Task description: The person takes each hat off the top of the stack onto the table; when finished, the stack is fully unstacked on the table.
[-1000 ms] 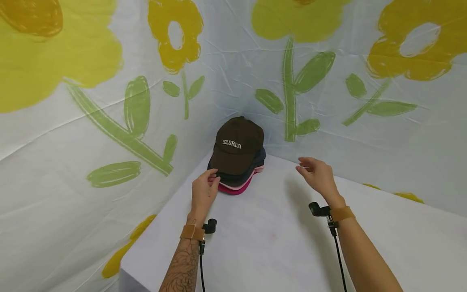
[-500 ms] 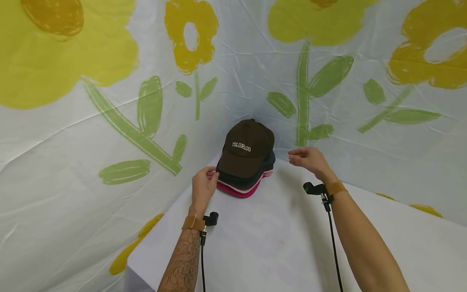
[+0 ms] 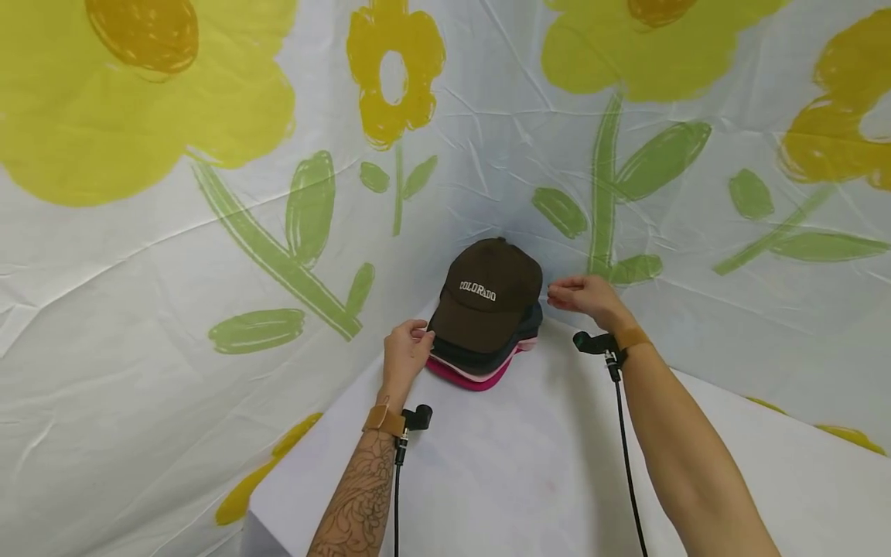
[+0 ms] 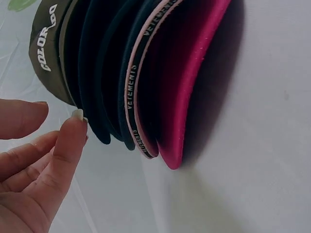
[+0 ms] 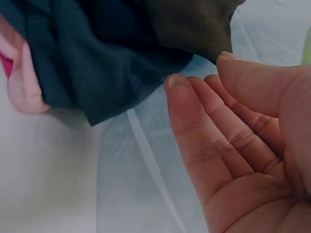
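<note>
A brown baseball cap (image 3: 494, 271) with white "COLORADO" lettering tops a stack of caps in the corner. Under it are dark navy caps (image 4: 90, 73), a pink-edged cap (image 4: 130, 92) with "VETEMENTS" lettering along its brim, and a magenta cap (image 4: 177, 107) at the bottom. My left hand (image 3: 407, 354) is beside the brims' left side, one fingertip right at the brown brim's edge, thumb and fingers parted. At the stack's right, my right hand (image 3: 588, 300) has its thumb tip by the brown cap's rear edge, fingers loosely bent and apart from the thumb.
The stack sits on a white table (image 3: 487, 464) pushed into a corner. White cloth walls (image 3: 244, 201) with yellow flowers stand close behind and to the left. Each wrist wears a tan strap with a small camera and a black cable (image 3: 629, 456).
My right hand has moved left, close up to the top cap. My left hand stays by the brims. The head view has shifted left; the stack looks unmoved.
</note>
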The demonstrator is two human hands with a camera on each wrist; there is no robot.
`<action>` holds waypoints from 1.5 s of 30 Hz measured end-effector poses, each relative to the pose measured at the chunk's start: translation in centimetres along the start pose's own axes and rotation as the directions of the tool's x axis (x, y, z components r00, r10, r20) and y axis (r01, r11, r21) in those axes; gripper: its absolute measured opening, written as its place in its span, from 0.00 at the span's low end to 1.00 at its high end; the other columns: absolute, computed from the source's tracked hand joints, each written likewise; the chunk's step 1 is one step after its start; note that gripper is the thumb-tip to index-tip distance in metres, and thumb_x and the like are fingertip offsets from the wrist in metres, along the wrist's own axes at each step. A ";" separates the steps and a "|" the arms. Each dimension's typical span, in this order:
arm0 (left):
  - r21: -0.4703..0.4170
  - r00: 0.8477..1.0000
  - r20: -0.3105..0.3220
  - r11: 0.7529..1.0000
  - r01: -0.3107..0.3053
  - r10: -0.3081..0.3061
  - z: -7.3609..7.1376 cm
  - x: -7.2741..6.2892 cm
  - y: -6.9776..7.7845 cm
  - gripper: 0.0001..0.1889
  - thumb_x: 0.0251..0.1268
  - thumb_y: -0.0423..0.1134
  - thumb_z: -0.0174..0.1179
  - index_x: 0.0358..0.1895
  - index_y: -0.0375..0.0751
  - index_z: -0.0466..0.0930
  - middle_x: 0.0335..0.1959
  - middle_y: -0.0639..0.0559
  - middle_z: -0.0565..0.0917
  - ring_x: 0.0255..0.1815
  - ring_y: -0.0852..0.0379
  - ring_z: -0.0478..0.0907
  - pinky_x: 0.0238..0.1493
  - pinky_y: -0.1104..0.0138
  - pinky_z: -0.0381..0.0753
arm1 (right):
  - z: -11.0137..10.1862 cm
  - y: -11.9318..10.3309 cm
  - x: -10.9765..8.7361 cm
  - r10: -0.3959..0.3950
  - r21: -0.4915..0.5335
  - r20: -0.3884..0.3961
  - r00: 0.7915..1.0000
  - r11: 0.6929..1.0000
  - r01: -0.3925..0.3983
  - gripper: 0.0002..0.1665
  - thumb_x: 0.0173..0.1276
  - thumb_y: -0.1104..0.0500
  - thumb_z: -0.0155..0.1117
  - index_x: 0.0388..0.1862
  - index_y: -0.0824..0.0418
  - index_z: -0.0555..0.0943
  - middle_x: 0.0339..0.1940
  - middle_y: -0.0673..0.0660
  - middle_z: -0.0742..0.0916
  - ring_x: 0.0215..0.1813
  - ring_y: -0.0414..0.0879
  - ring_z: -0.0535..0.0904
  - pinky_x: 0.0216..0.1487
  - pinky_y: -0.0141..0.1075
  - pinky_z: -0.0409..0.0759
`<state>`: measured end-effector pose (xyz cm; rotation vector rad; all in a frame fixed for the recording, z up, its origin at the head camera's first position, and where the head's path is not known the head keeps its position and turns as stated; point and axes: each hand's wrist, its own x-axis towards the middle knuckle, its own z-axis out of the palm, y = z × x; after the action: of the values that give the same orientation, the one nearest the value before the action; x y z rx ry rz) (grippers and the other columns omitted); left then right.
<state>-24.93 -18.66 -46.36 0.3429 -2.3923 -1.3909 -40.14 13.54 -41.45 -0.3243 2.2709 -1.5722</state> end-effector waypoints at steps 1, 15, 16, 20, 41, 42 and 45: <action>-0.007 1.000 0.001 1.000 0.003 -0.003 0.1 0.1 0.0 0.15 0.67 0.34 0.65 0.53 0.31 0.84 0.40 0.37 0.89 0.41 0.43 0.87 0.44 0.53 0.87 | 0.0 0.0 0.2 0.007 0.007 -0.001 1.000 1.000 -0.007 0.28 0.77 0.56 0.62 0.65 0.76 0.74 0.53 0.61 0.88 0.50 0.43 0.88 0.53 0.31 0.85; -0.081 0.993 0.088 0.993 0.085 -0.078 1.3 1.0 0.1 0.13 0.67 0.33 0.65 0.50 0.27 0.84 0.38 0.36 0.90 0.32 0.48 0.90 0.33 0.67 0.86 | 0.7 -0.3 0.6 0.061 0.099 0.044 0.997 0.993 -0.065 0.29 0.79 0.58 0.57 0.68 0.79 0.70 0.37 0.46 0.87 0.42 0.36 0.86 0.53 0.31 0.85; -0.078 0.993 0.087 0.993 0.084 -0.077 1.3 1.1 0.2 0.13 0.67 0.33 0.65 0.50 0.27 0.84 0.38 0.36 0.90 0.32 0.47 0.90 0.33 0.67 0.86 | 0.7 -0.5 0.6 0.064 0.104 0.042 0.997 0.992 -0.068 0.29 0.79 0.58 0.57 0.68 0.79 0.69 0.37 0.46 0.86 0.41 0.36 0.86 0.54 0.32 0.85; -0.054 0.993 0.083 0.994 0.092 -0.087 1.1 1.6 0.5 0.13 0.67 0.33 0.65 0.49 0.28 0.85 0.40 0.35 0.89 0.33 0.46 0.90 0.34 0.65 0.87 | 0.9 -1.0 0.9 0.071 0.118 0.036 0.997 0.990 -0.075 0.29 0.78 0.58 0.58 0.67 0.78 0.70 0.36 0.46 0.86 0.40 0.35 0.86 0.55 0.32 0.84; -0.448 0.960 0.147 0.850 0.279 -0.237 1.0 2.9 0.8 0.16 0.63 0.27 0.68 0.52 0.26 0.82 0.37 0.39 0.86 0.31 0.59 0.83 0.42 0.66 0.89 | 1.0 -3.2 1.4 -0.012 0.032 -0.007 1.000 0.999 0.013 0.25 0.77 0.55 0.60 0.62 0.75 0.73 0.35 0.42 0.85 0.38 0.33 0.85 0.54 0.33 0.85; -0.461 0.960 0.156 0.842 0.281 -0.235 1.0 2.8 0.9 0.16 0.63 0.27 0.68 0.53 0.26 0.82 0.36 0.41 0.85 0.31 0.60 0.83 0.43 0.66 0.89 | 0.9 -3.4 1.2 -0.018 0.034 -0.010 1.000 0.999 0.018 0.26 0.77 0.56 0.60 0.62 0.75 0.73 0.35 0.42 0.85 0.38 0.33 0.85 0.53 0.33 0.85; -0.494 0.954 0.183 0.817 0.298 -0.237 0.7 2.4 1.1 0.17 0.62 0.27 0.68 0.54 0.27 0.81 0.33 0.45 0.84 0.32 0.60 0.82 0.45 0.66 0.88 | 0.7 -3.9 0.5 -0.038 0.035 -0.020 0.999 0.999 0.038 0.25 0.77 0.56 0.61 0.62 0.75 0.74 0.36 0.43 0.86 0.38 0.34 0.85 0.53 0.33 0.85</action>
<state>-27.46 -18.48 -45.32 0.4750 -1.9858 -2.1651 -40.39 11.39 -38.11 -0.3460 2.2608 -1.6398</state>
